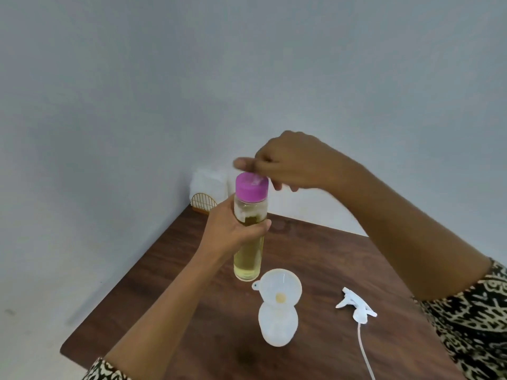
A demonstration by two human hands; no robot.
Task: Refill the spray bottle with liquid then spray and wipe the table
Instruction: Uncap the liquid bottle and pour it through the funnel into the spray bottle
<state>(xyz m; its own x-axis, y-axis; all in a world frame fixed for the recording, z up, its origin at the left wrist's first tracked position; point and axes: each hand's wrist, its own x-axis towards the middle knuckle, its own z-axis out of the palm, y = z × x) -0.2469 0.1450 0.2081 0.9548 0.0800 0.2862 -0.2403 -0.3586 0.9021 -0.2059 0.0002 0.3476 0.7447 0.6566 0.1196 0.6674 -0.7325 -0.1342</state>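
Note:
My left hand [233,229] grips a clear bottle of yellow liquid [248,259] around its middle and holds it upright above the brown table [170,270]. The bottle carries a pink cap [251,189]. My right hand [290,163] hovers right at the cap with its fingers curled. It is blurred, so I cannot tell whether it touches the cap. A white spray bottle [278,329] stands on the table with a white funnel [279,290] set in its neck. Its white spray head with the tube [356,307] lies on the table to the right.
A gold wire holder [203,202] with white tissues [210,181] stands at the table's far corner against the grey wall. The table's left edge runs diagonally, with floor beyond it.

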